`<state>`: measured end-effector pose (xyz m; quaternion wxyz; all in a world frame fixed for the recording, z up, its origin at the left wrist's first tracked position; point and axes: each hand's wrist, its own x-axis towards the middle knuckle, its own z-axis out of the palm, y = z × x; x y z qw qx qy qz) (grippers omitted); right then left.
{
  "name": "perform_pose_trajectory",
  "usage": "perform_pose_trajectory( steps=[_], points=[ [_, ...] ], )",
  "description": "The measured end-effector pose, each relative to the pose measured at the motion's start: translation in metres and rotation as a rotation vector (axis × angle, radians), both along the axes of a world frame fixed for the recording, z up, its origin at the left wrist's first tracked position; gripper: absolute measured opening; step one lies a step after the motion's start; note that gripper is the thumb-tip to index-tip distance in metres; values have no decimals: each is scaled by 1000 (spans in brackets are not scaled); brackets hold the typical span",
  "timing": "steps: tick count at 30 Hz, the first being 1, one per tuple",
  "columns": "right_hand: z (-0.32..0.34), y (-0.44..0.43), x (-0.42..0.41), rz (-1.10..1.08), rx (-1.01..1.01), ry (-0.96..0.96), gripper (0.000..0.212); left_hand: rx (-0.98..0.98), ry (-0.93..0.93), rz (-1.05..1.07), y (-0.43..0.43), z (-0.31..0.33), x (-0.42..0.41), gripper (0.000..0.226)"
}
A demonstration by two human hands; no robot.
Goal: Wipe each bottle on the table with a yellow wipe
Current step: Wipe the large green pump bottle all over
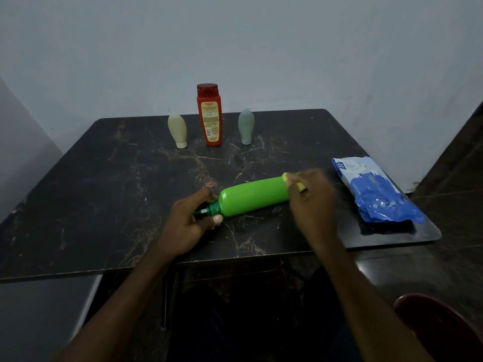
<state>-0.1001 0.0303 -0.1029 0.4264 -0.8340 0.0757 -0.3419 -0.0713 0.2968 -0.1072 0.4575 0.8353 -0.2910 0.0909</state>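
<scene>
A bright green bottle point(252, 195) lies on its side near the front of the dark marble table point(117, 178), its pump end pointing left. My left hand point(188, 223) grips that pump end and neck. My right hand point(312, 197) presses a folded yellow wipe point(300, 185) against the bottle's base end; only small bits of the wipe show between the fingers. At the back stand a cream bottle point(177, 130), a red bottle point(209, 114) and a grey-green bottle point(246, 126), all upright.
A blue and white pack of wipes point(373, 190) lies at the table's right edge. A red chair edge point(444, 327) shows at the bottom right. A pale wall rises behind the table.
</scene>
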Motion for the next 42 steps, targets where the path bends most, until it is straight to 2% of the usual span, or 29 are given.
perform_pose_trajectory(
  steps=[3, 6, 9, 14, 16, 20, 25, 29, 34, 39, 42],
  points=[
    [-12, 13, -13, 92, -44, -50, 19, -15, 14, -6, 0, 1, -1, 22],
    [-17, -15, -12, -74, 89, 4, 19, -36, 48, -16, -1, 3, -3, 21],
    [-14, -34, -5, -168, 130, 76, 16, -28, 49, -14, -1, 2, -1, 21],
    [-6, -22, -1, -161, 11, 50, 13, 33, -23, 14, -2, 3, -2, 26],
    [5, -8, 0, -143, -32, 96, 17, 60, -75, 26, -4, 4, -4, 27],
    [28, 42, -6, -8, -176, 173, 22, 93, -144, 41, -4, 2, -5, 29],
    [45, 108, -31, 266, -350, 246, 28, 144, -176, 25, -3, 3, -6, 24],
    [36, 117, -36, 330, -447, 227, 36, 136, -165, 6, -3, 3, -7, 25],
    [33, 78, -23, 178, -404, 190, 41, 132, -150, 62, -3, 0, -4, 31],
    [24, -2, 7, -46, -406, 276, 24, 134, -142, 74, -2, -1, -3, 33],
    [21, -32, 11, -121, -242, 279, 20, 137, -145, 73, -3, -1, -2, 33]
  ],
)
